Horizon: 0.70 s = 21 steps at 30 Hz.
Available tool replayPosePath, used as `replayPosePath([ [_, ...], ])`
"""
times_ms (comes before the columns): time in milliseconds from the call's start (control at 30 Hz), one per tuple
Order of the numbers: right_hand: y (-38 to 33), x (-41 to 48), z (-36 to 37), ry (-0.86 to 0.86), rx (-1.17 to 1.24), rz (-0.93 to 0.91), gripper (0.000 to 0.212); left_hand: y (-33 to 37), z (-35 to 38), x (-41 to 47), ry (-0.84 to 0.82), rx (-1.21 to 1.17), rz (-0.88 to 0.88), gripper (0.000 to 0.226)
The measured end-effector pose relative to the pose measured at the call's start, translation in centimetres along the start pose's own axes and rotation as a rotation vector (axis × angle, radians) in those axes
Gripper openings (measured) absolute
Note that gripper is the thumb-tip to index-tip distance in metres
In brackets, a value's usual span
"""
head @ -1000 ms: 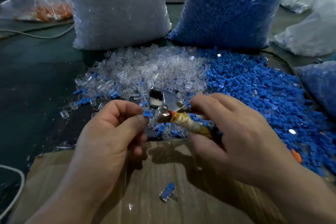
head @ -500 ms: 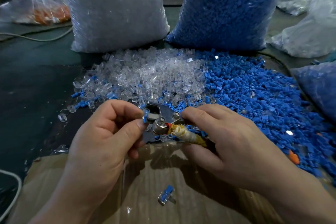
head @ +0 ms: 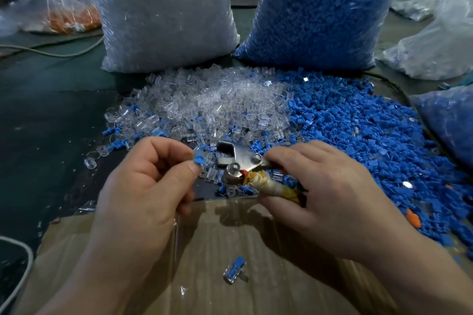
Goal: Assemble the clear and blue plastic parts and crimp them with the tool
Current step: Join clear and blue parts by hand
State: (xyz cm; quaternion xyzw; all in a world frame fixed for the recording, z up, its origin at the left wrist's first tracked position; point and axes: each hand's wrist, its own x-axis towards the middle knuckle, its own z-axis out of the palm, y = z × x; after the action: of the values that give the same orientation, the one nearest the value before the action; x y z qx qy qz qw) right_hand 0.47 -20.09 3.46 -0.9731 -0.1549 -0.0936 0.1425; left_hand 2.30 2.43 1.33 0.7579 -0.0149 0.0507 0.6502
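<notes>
A person's left hand (head: 143, 186) pinches a blue plastic part (head: 199, 160) between thumb and forefinger just beside the metal head of the crimping tool (head: 238, 161) — its taped handle gripped in the right hand (head: 330, 199) — above heaps of clear parts (head: 204, 105) and blue parts (head: 358, 130).

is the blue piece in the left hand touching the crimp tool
Apart. In the head view, loose parts show between the blue piece, pinched in the left hand, and the crimp tool.
</notes>
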Motion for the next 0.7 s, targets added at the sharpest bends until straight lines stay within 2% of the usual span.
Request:
replayPosePath([
  [100, 0.4, 0.8, 0.5, -0.031, -0.160, 0.077, 0.064, 0.3, 0.7, -0.3, -0.098, 0.086, -0.136, 0.029],
  [167, 0.5, 1.3, 0.8, -0.093, -0.214, 0.100, 0.066, 0.5, 1.5, -0.9, -0.159, 0.171, -0.164, 0.032],
  [267, 0.6, 1.8, 1.0, -0.137, -0.242, 0.134, 0.066, 0.6, 2.2, -1.2, -0.150, 0.266, -0.140, 0.032],
  [333, 0.6, 1.8, 0.9, -0.085, -0.214, 0.124, 0.064, 0.6, 2.2, -1.2, -0.114, 0.295, -0.133, 0.032],
  [433, -0.9, 1.2, 0.5, 0.052, -0.122, 0.022, 0.051, 0.6, 2.4, -1.5, -0.080, 0.303, -0.107, 0.029],
  [533, -2.5, 0.8, 0.9, 0.084, -0.066, -0.157, 0.025, 0.8, 2.6, -2.0, -0.102, 0.322, -0.057, 0.022],
  [600, -2.7, 0.7, 1.1, 0.092, -0.069, -0.203, 0.011, 1.2, 2.7, -2.3, -0.113, 0.319, -0.014, 0.019],
  [700, -2.5, 0.5, 1.0, 0.082, -0.040, -0.167, 0.013, 1.8, 2.6, -2.3, -0.101, 0.162, -0.039, 0.015],
])
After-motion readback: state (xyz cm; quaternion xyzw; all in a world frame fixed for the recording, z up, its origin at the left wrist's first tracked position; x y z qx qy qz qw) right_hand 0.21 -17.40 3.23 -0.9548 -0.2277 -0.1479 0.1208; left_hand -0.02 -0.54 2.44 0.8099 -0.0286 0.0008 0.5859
